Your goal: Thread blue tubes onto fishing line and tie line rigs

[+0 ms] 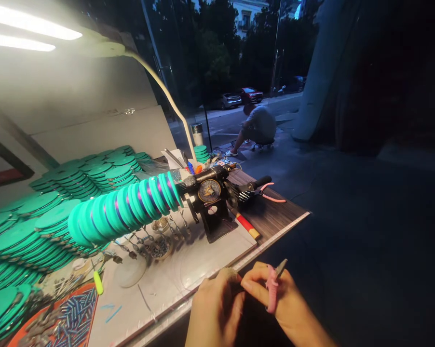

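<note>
At the table's front edge my left hand [216, 304] is closed, its thumb and fingers pressed together. What it pinches, if anything, is too small or hidden to make out. Close beside it, my right hand [275, 294] is curled around small scissors [272, 289] with a pink handle, their metal tip pointing up. The right fingertips are pinched together next to the left hand. Above both hands stands a black hand-cranked winding machine [212, 200] with a round dial. A row of teal foam spools [127, 207] sits on its shaft, with swivels and wire clips dangling underneath.
Stacks of teal discs [51, 231] fill the left side. An orange tray [69, 313] holds small dark springs. A yellow-green screwdriver [98, 283], pink-handled pliers [273, 195] and a red-yellow handle [246, 224] lie on the table. A lamp [163, 86] arches over; a person [261, 123] sits outside.
</note>
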`<state>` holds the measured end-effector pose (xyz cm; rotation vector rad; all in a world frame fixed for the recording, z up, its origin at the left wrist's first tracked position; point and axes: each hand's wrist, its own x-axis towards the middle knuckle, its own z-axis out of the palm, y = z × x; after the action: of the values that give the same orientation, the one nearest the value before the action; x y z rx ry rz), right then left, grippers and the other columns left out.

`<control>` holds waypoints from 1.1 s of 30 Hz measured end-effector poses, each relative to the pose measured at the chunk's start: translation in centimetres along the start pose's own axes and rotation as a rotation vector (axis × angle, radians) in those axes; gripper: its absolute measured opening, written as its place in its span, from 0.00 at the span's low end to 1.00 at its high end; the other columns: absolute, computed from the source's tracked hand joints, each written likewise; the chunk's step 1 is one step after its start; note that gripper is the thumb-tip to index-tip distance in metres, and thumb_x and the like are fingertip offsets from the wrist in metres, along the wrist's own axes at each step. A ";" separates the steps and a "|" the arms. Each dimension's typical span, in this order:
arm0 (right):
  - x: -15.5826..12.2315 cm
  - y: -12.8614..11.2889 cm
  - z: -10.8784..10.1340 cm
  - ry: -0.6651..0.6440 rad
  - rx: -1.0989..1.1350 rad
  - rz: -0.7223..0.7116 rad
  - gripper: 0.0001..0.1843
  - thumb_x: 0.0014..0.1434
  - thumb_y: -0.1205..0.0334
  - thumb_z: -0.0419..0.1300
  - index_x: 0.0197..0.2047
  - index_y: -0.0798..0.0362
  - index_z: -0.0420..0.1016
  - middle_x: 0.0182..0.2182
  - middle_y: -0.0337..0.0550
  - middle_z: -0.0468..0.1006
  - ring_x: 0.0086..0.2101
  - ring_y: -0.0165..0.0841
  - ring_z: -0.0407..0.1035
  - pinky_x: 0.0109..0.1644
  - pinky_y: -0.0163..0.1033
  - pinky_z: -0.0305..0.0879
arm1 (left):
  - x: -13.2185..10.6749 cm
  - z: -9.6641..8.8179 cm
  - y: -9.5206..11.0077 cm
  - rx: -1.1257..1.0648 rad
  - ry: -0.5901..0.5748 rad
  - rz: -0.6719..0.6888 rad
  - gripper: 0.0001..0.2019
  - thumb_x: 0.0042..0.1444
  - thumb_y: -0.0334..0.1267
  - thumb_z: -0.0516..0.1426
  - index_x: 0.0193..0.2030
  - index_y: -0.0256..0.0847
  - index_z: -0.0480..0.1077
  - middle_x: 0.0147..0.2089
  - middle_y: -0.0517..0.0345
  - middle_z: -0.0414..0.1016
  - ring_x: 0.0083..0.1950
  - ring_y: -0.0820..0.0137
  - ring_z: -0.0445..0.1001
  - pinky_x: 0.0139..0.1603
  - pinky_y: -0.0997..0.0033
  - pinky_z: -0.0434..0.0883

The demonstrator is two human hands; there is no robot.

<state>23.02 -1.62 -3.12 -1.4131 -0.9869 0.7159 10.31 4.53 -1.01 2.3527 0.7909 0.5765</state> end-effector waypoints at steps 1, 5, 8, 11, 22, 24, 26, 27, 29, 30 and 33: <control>0.0 0.3 0.1 0.026 -0.012 -0.012 0.13 0.49 0.59 0.58 0.17 0.55 0.72 0.17 0.37 0.66 0.20 0.28 0.61 0.24 0.32 0.56 | 0.0 -0.1 0.0 0.030 0.006 0.007 0.02 0.54 0.33 0.49 0.32 0.44 0.61 0.25 0.63 0.69 0.26 0.70 0.65 0.29 0.72 0.62; 0.1 1.1 0.5 0.101 -0.059 -0.021 0.15 0.50 0.59 0.58 0.16 0.55 0.67 0.18 0.37 0.64 0.20 0.28 0.60 0.23 0.32 0.55 | 0.1 -0.2 -0.3 0.208 0.031 0.086 0.06 0.56 0.32 0.50 0.28 0.43 0.60 0.24 0.64 0.70 0.25 0.72 0.67 0.27 0.74 0.62; 0.2 1.0 0.6 0.100 -0.067 -0.028 0.16 0.51 0.58 0.57 0.16 0.55 0.66 0.17 0.37 0.63 0.19 0.27 0.58 0.22 0.32 0.54 | 0.0 0.0 -0.6 0.310 0.097 0.127 0.07 0.56 0.32 0.50 0.27 0.43 0.60 0.23 0.65 0.69 0.23 0.72 0.66 0.25 0.74 0.62; 0.4 0.7 0.4 0.067 -0.051 -0.034 0.16 0.51 0.58 0.56 0.16 0.55 0.65 0.17 0.36 0.63 0.19 0.27 0.58 0.23 0.32 0.55 | 0.1 0.0 -0.8 0.310 0.110 0.214 0.07 0.55 0.32 0.51 0.27 0.42 0.60 0.21 0.66 0.68 0.21 0.74 0.66 0.24 0.76 0.61; 0.3 0.5 0.2 0.065 -0.027 -0.019 0.16 0.53 0.57 0.55 0.17 0.54 0.65 0.19 0.36 0.65 0.21 0.28 0.60 0.24 0.32 0.56 | -0.2 -0.1 -0.6 0.042 0.242 0.117 0.05 0.57 0.34 0.50 0.29 0.44 0.62 0.22 0.66 0.66 0.23 0.73 0.65 0.26 0.75 0.62; 0.4 0.6 0.3 0.070 -0.020 -0.025 0.16 0.52 0.57 0.56 0.17 0.54 0.65 0.18 0.36 0.64 0.21 0.28 0.60 0.24 0.32 0.56 | -0.2 0.0 -0.6 0.010 0.248 0.090 0.05 0.57 0.35 0.49 0.30 0.44 0.63 0.24 0.66 0.67 0.24 0.72 0.66 0.27 0.75 0.63; 0.4 0.7 0.4 0.085 -0.015 -0.035 0.15 0.52 0.58 0.56 0.17 0.54 0.65 0.19 0.37 0.64 0.21 0.28 0.60 0.24 0.32 0.56 | -0.1 0.1 -0.6 0.025 0.242 0.102 0.02 0.55 0.36 0.52 0.32 0.45 0.63 0.22 0.67 0.65 0.23 0.72 0.65 0.25 0.74 0.62; 0.4 0.7 0.4 0.094 -0.013 -0.039 0.15 0.52 0.58 0.56 0.17 0.54 0.65 0.19 0.37 0.64 0.21 0.28 0.60 0.24 0.32 0.56 | -0.1 0.0 -0.7 0.049 0.235 0.119 0.01 0.53 0.36 0.54 0.34 0.45 0.64 0.21 0.68 0.64 0.22 0.72 0.64 0.24 0.74 0.62; 0.4 0.7 0.4 0.103 -0.013 -0.044 0.15 0.51 0.58 0.56 0.17 0.54 0.66 0.19 0.37 0.64 0.21 0.28 0.61 0.23 0.32 0.56 | 0.0 0.0 -0.8 0.105 0.216 0.159 0.08 0.49 0.36 0.57 0.37 0.45 0.64 0.20 0.68 0.65 0.21 0.72 0.64 0.24 0.74 0.62; 0.4 0.7 0.3 0.101 -0.020 -0.045 0.15 0.51 0.58 0.56 0.17 0.55 0.65 0.19 0.37 0.64 0.20 0.28 0.60 0.23 0.31 0.56 | 0.1 -0.1 -0.9 0.131 0.199 0.184 0.09 0.49 0.35 0.57 0.38 0.45 0.64 0.21 0.68 0.66 0.21 0.72 0.64 0.24 0.74 0.62; 0.4 0.7 0.3 0.091 -0.041 -0.046 0.15 0.51 0.59 0.56 0.16 0.55 0.65 0.18 0.37 0.63 0.20 0.27 0.59 0.23 0.31 0.56 | 0.2 -0.4 -1.1 0.186 0.140 0.246 0.05 0.52 0.31 0.54 0.36 0.44 0.65 0.24 0.66 0.71 0.23 0.73 0.67 0.26 0.74 0.63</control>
<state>23.02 -1.08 -3.79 -1.4418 -0.9648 0.5954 9.82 5.56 -1.41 2.6257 0.6425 0.8089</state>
